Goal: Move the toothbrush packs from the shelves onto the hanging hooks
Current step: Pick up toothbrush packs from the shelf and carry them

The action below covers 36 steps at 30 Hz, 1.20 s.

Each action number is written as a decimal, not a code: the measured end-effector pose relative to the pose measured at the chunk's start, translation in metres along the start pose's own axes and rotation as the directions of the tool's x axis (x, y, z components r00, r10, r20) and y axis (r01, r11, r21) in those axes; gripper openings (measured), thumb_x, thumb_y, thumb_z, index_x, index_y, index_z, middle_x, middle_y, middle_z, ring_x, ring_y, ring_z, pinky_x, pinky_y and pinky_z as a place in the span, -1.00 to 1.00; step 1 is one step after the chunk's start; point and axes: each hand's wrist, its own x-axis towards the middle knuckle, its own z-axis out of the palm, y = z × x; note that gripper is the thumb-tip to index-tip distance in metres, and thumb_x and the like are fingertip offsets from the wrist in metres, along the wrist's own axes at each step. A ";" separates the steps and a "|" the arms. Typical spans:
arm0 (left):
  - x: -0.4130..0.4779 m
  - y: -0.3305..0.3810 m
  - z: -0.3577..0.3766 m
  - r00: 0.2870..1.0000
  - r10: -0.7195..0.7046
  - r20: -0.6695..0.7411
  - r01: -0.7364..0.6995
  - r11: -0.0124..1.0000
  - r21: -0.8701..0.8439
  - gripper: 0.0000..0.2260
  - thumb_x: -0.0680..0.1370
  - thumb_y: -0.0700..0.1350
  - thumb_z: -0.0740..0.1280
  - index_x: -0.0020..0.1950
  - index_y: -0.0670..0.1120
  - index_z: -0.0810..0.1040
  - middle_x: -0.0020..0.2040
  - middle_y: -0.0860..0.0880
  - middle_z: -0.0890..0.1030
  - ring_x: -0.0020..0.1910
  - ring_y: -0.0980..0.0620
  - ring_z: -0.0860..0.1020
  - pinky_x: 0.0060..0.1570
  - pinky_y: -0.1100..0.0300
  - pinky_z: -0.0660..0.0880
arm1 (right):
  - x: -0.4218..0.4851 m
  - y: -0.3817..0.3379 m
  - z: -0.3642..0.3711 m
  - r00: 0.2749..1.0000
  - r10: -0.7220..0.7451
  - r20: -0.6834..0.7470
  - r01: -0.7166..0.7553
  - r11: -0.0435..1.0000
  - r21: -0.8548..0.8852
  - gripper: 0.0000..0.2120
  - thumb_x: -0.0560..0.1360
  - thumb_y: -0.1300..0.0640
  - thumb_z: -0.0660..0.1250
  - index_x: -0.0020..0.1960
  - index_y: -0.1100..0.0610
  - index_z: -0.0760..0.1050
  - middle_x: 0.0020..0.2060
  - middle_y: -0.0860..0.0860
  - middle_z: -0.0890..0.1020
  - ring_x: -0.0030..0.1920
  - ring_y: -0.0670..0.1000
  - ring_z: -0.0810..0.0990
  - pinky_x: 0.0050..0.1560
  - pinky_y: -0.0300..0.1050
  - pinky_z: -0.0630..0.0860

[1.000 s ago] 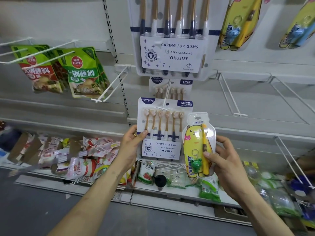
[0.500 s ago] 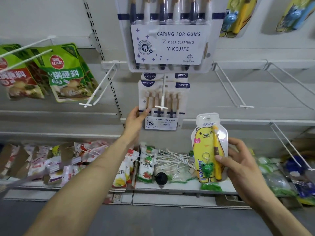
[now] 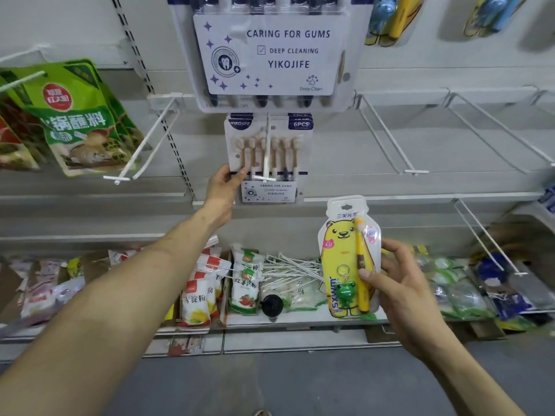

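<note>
Left hand [image 3: 223, 187] seemingly pinches the hung six-pack [image 3: 268, 157]; right hand [image 3: 399, 286] grasps the yellow bear pack [image 3: 345, 253].

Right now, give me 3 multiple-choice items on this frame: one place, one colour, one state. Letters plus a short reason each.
1. Where is the left hand?
A. on the floor
B. at the six-brush pack on the hook
C. on the green sauce bags

2. Main colour of the pack in the right hand?
A. yellow
B. red
C. black

3. The bear toothbrush pack is:
A. hung on a hook
B. lying on the shelf
C. held in the hand, unhung

Answers:
1 B, fingers touch its left edge.
2 A, yellow bear card.
3 C, thumb and fingers grip it below the hooks.
</note>
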 end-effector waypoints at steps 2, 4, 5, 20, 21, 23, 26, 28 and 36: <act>0.002 0.001 0.000 1.000 0.016 -0.011 -0.015 1.000 0.013 -0.79 0.64 -0.16 0.42 0.27 -0.16 0.63 0.07 -0.03 0.73 0.14 -0.06 0.67 0.30 -0.10 0.58 | 0.000 0.000 0.000 1.000 -0.005 -0.005 0.005 1.000 -0.018 -0.58 0.55 0.40 0.38 0.33 0.09 0.45 0.15 0.20 0.70 -0.03 0.57 0.58 -0.15 0.55 0.50; 0.004 0.002 -0.001 1.000 0.014 -0.012 -0.013 1.000 0.023 -0.79 0.63 -0.13 0.45 0.24 -0.15 0.64 0.05 -0.02 0.73 0.12 -0.06 0.68 0.30 -0.15 0.58 | 0.000 -0.002 0.002 1.000 0.007 -0.003 -0.007 0.999 -0.033 -0.58 0.55 0.38 0.39 0.33 0.08 0.45 0.14 0.20 0.70 -0.07 0.49 0.60 -0.24 0.32 0.53; 0.005 0.001 -0.002 1.000 0.003 -0.009 -0.003 1.000 0.027 -0.80 0.62 -0.11 0.46 0.22 -0.13 0.65 0.04 -0.02 0.73 0.13 -0.09 0.68 0.29 -0.19 0.58 | 0.001 -0.002 0.003 1.000 0.012 -0.005 -0.012 0.999 -0.032 -0.58 0.56 0.38 0.39 0.33 0.08 0.45 0.14 0.20 0.70 -0.06 0.41 0.64 -0.27 0.18 0.52; -0.061 -0.006 0.007 0.988 0.002 -0.152 0.036 0.969 0.244 -0.54 0.67 0.05 0.37 0.50 -0.11 0.41 0.34 -0.01 0.54 0.34 -0.04 0.50 0.28 0.10 0.39 | -0.003 -0.010 -0.006 0.998 0.048 0.031 -0.051 0.994 0.094 -0.56 0.57 0.43 0.36 0.37 0.13 0.41 0.19 0.24 0.69 0.07 0.23 0.72 -0.15 0.00 0.69; -0.080 -0.008 0.012 0.988 0.012 -0.151 0.027 0.969 0.247 -0.54 0.68 0.06 0.35 0.51 -0.10 0.40 0.34 0.01 0.52 0.35 -0.02 0.48 0.30 0.10 0.38 | -0.005 -0.013 -0.010 0.998 0.038 0.048 -0.043 0.994 0.102 -0.56 0.57 0.43 0.36 0.37 0.13 0.41 0.19 0.24 0.69 0.06 0.23 0.72 -0.14 0.00 0.68; -0.125 -0.011 0.028 0.995 0.029 -0.091 -0.007 0.973 0.231 -0.61 0.70 0.06 0.30 0.48 -0.05 0.43 0.33 0.07 0.52 0.35 0.01 0.49 0.40 0.04 0.42 | -0.010 -0.019 -0.022 0.997 0.018 0.078 -0.026 0.994 0.104 -0.56 0.57 0.43 0.36 0.37 0.14 0.41 0.20 0.22 0.69 0.12 0.26 0.71 -0.01 0.11 0.68; -0.196 -0.017 0.067 0.999 0.038 0.021 -0.041 0.981 0.188 -0.77 0.71 0.00 0.27 0.34 -0.02 0.51 0.25 -0.01 0.62 0.27 -0.03 0.60 0.35 -0.03 0.55 | -0.020 -0.028 -0.052 0.992 0.003 0.127 -0.014 0.996 0.083 -0.58 0.59 0.41 0.37 0.37 0.11 0.41 0.19 0.17 0.70 0.13 0.25 0.72 -0.11 0.07 0.68; -0.243 -0.014 0.104 0.993 0.064 0.101 -0.080 0.983 0.166 -0.80 0.73 -0.05 0.24 0.31 -0.06 0.54 0.18 -0.07 0.68 0.21 -0.06 0.65 0.25 0.02 0.61 | -0.028 -0.036 -0.080 0.990 -0.027 0.141 0.019 0.998 0.056 -0.58 0.59 0.39 0.38 0.35 0.09 0.41 0.18 0.16 0.70 0.08 0.22 0.72 -0.24 -0.01 0.65; -0.394 0.024 0.268 0.907 0.265 0.328 -0.283 0.959 0.007 -0.76 0.73 -0.11 0.25 0.40 -0.03 0.50 0.19 -0.09 0.68 0.15 -0.08 0.68 0.10 0.06 0.65 | -0.072 -0.101 -0.209 0.980 -0.155 0.128 0.148 0.987 0.065 -0.58 0.59 0.41 0.37 0.37 0.13 0.40 0.18 0.14 0.68 0.02 0.08 0.72 -0.43 -0.11 0.60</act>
